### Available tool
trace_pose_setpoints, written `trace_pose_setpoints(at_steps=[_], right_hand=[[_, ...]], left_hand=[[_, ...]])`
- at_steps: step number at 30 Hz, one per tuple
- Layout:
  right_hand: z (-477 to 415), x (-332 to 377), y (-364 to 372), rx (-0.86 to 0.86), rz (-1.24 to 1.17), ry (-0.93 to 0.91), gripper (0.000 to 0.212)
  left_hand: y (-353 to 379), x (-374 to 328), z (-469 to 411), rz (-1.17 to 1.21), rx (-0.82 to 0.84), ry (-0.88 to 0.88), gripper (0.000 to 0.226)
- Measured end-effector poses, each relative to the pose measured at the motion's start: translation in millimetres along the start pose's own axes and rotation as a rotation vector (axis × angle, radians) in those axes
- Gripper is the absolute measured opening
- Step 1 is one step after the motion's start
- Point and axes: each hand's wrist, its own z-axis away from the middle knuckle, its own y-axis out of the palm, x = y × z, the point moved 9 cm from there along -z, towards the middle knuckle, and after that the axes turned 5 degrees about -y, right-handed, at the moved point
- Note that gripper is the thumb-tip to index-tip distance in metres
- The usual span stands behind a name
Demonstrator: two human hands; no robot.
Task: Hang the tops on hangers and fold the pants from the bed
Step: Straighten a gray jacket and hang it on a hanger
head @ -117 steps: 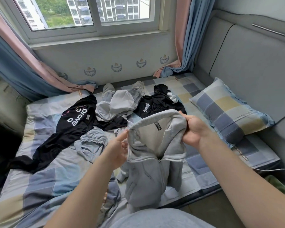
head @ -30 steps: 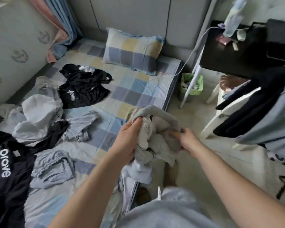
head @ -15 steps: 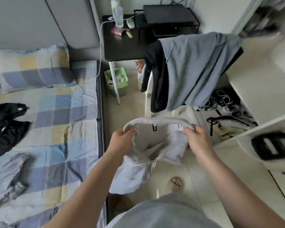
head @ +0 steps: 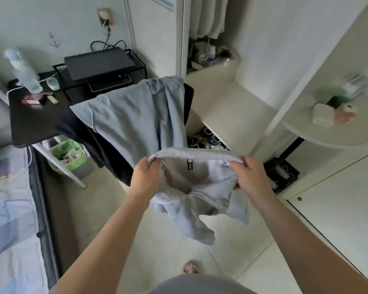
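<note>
A light grey zip-up top (head: 191,196) hangs in front of me above the floor, its collar stretched open with a black label inside. My left hand (head: 146,177) grips the left side of the collar. My right hand (head: 248,177) grips the right side. Just behind it a blue-grey top (head: 134,119) and a black garment (head: 106,149) are draped over a white piece of furniture. The bed (head: 9,209) with its checked sheet shows only at the left edge. No hanger is visible.
A black side table (head: 34,122) with a bottle, small items and a laptop on a wire stand stands at the back left. A green bin (head: 69,154) sits under it. White wardrobe shelves (head: 232,111) are open at the right, shoes below. Pale tiled floor lies underfoot.
I have turned from the bed to the right toward the wardrobe, carrying the grey top. Both hands went from bunching it to holding its collar spread open.
</note>
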Motion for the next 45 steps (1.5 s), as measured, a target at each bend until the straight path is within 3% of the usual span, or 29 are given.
trace_pose_setpoints(at_steps=[9,12,15,22,27,34,41,45], right_hand=[[-102,103,-91,-0.195,-0.045,-0.201,0.039],[-137,132,-109,-0.287,-0.079,-0.235,0.037],[-172,161,-114,-0.353,-0.074,-0.262,0.035],[-250,227,-120,-0.534,-0.105,-0.296,0.032],[-290,288,-129,-0.638,-0.071,-0.371,0.026],[-326,392,-185,-0.783,0.079,-0.466,0.031],[-326,507,-261,-0.888,0.191,-0.573,0.03],[-314,580,-311,-1.021,0.475,-0.568,0.038]], left_hand=[[75,-198,-69,0.116,0.15,0.316,0.022],[92,-250,-96,0.134,0.181,0.375,0.018],[104,-294,-128,0.131,0.24,0.407,0.033],[125,-390,-203,0.154,0.466,0.455,0.044],[142,-467,-245,0.178,0.545,0.529,0.031],[166,-592,-238,0.224,0.616,0.707,0.032],[169,-730,-202,0.417,0.674,0.857,0.035],[173,-810,-172,0.522,0.698,0.866,0.034]])
